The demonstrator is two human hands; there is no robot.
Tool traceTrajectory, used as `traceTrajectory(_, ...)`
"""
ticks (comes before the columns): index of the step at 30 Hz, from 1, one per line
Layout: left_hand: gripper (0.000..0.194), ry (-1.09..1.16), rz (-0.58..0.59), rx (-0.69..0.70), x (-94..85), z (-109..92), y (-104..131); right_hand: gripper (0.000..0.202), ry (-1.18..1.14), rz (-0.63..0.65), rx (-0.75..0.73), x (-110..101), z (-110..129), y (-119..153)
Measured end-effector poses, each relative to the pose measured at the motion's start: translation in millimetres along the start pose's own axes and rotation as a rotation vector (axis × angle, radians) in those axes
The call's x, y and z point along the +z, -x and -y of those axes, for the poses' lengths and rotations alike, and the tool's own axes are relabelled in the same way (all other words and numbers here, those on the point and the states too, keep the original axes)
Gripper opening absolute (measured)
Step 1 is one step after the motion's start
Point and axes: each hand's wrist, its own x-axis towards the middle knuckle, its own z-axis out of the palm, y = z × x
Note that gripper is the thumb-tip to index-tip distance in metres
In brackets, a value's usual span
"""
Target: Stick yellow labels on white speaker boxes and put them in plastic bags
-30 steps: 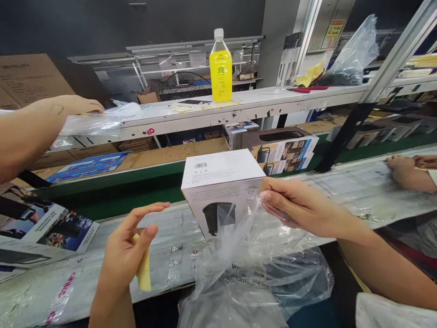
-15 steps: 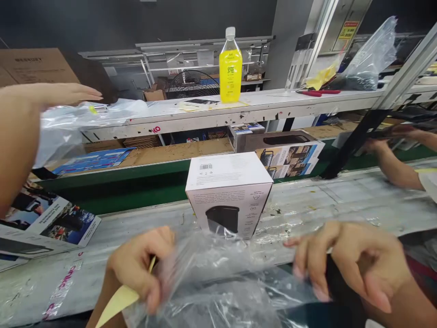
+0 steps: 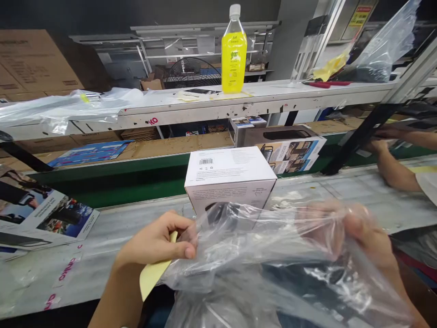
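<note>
While the left hand [image 3: 160,241] pinches one side of a clear plastic bag [image 3: 246,259] between thumb and fingers, a slip of yellow paper [image 3: 153,278] hangs tucked in that same grip! Across the way, the right hand [image 3: 363,232] is up against the other side, film stretched over its bent fingers; blur and shine mean I cannot tell whether they are closed on it. So the bag spans the gap between the two hands, spread at the near edge of the bench [image 3: 112,250], right in front of the white box [image 3: 230,166]. That box sits on the bench, barcode side facing up, its lower front seen through the plastic. Just behind it, to the right, picture-printed boxes [image 3: 295,150]; over on the far left, another printed box [image 3: 64,218]. Up on the shelf [image 3: 191,108], a bottle of yellow liquid [image 3: 234,64] stands upright. And at far right, a co-worker's arm [image 3: 398,173] reaches in, hand too blurred to read!
</note>
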Motion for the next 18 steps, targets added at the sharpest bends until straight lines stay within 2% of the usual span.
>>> traceTrajectory(1, 0.055, -0.005, 0.012, -0.007, -4.6, 2.2, 3.0, 0.048, -0.071, -0.098, 0.114, -3.5, -5.2, 2.0)
traceTrajectory(2, 0.055, -0.019, 0.029, -0.002, -9.5, 4.4, 6.3, 0.04, -0.1, -0.138, 0.241, -6.4, -10.3, 4.1)
traceTrajectory(3, 0.055, -0.04, 0.042, 0.015, -14.4, 6.2, 9.7, 0.029, -0.081, -0.114, 0.365, -8.8, -15.2, 5.9)
traceTrajectory(4, 0.055, -0.064, 0.05, 0.037, -18.9, 7.6, 12.8, 0.022, -0.023, -0.028, 0.453, -10.6, -19.2, 7.4)
traceTrajectory(5, 0.056, -0.091, 0.053, 0.061, -22.7, 8.5, 15.4, 0.022, 0.049, 0.091, 0.47, -11.7, -22.4, 8.3)
traceTrajectory(7, 0.052, -0.148, 0.036, 0.101, -27.9, 8.2, 18.2, 0.018, 0.195, 0.276, 0.342, -13.1, -25.7, 9.0)
traceTrajectory(8, 0.048, -0.174, 0.02, 0.114, -29.6, 7.1, 18.4, 0.018, 0.256, 0.28, 0.232, -13.7, -26.2, 9.0)
traceTrajectory(10, 0.038, -0.224, 0.015, 0.128, -32.4, 4.0, 17.4, 0.021, 0.316, 0.176, 0.046, -15.9, -25.8, 9.5)
traceTrajectory(11, 0.034, -0.253, 0.02, 0.126, -34.1, 2.3, 17.0, 0.022, 0.296, 0.113, 0.002, -17.8, -25.6, 10.4)
traceTrajectory(13, 0.032, -0.292, 0.052, 0.116, -39.3, -0.4, 17.5, 0.023, 0.216, 0.045, 0.012, -23.4, -25.6, 14.3)
traceTrajectory(14, 0.035, -0.294, 0.077, 0.112, -42.4, -1.1, 18.7, 0.023, 0.181, 0.038, 0.065, -26.5, -25.9, 16.7)
traceTrajectory(17, 0.044, -0.236, 0.118, 0.122, -49.2, -0.7, 22.3, 0.02, 0.123, 0.075, 0.267, -32.8, -27.4, 20.3)
traceTrajectory(18, 0.046, -0.2, 0.081, 0.144, -49.4, -0.2, 21.9, 0.02, 0.111, 0.095, 0.27, -32.6, -28.0, 18.7)
